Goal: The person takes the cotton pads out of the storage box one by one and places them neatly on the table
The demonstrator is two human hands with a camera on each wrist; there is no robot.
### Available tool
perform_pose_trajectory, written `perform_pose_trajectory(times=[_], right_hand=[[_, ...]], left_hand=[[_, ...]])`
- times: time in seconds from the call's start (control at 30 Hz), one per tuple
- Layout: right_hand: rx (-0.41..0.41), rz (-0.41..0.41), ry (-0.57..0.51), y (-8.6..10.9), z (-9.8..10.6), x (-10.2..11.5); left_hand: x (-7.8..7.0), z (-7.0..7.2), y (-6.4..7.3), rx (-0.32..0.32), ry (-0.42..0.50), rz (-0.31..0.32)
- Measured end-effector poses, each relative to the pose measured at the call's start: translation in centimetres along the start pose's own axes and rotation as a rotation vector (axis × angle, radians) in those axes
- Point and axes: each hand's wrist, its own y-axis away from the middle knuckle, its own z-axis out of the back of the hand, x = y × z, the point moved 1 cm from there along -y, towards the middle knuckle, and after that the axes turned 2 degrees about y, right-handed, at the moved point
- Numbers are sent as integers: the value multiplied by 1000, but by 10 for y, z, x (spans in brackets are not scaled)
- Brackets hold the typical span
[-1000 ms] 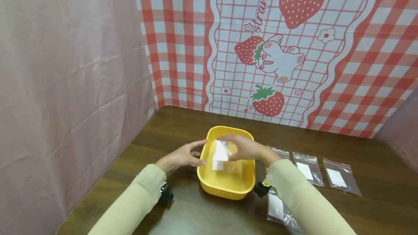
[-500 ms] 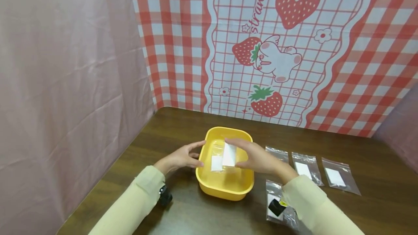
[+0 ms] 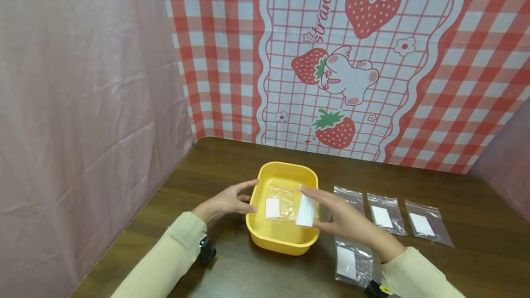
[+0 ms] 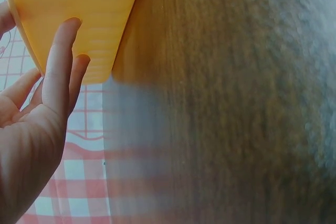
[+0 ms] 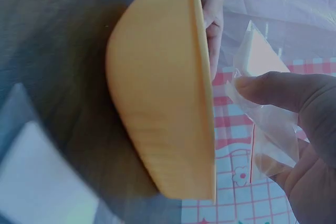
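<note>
In the head view, a yellow plastic basin (image 3: 282, 245) stands on the table. My left hand (image 3: 225, 203) is at its left side, fingers fairly straight; the left wrist view has fingertips (image 4: 69, 24) against the outer wall and the thumb at the rim. My right hand (image 3: 345, 220) pinches a clear zip bag with a white card-like piece inside (image 3: 305, 210), over the basin's right rim. The right wrist view has the held bag (image 5: 260, 56) between thumb and fingers, beside the rim. Inside the basin lies another bag with a white piece (image 3: 272, 208).
Right of the basin lie several flat zip bags with white pieces: a near one (image 3: 347, 263), a middle one (image 3: 382, 216) and a far-right one (image 3: 423, 225). A checked strawberry cloth (image 3: 331, 82) hangs behind the table, a pink curtain (image 3: 103, 105) at the left.
My right hand has moved rightward with the bag, from over the basin's middle to its right rim. The left hand stays at the basin's left side.
</note>
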Motion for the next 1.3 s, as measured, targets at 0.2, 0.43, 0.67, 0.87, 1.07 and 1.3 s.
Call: perform_pose_trajectory(times=[0.2,0.43,0.67,0.87,1.07,1.3], right_hand=[[-28,-10,11,25,4,2],[-58,28,26,56,5,4],[-69,-15,82,92,8,0],[-99,-12,72,117,15,-8],[-67,-74,105,142,25,-19],[16,-47,29,170,36,-41]], left_hand=[[0,-1,0,10,-2,-4],[-1,-1,2,-14,-15,22],[-1,-3,2,-35,-26,43],[0,-3,0,-15,3,26],[1,-3,0,-8,15,21],[0,-4,1,-8,37,18]])
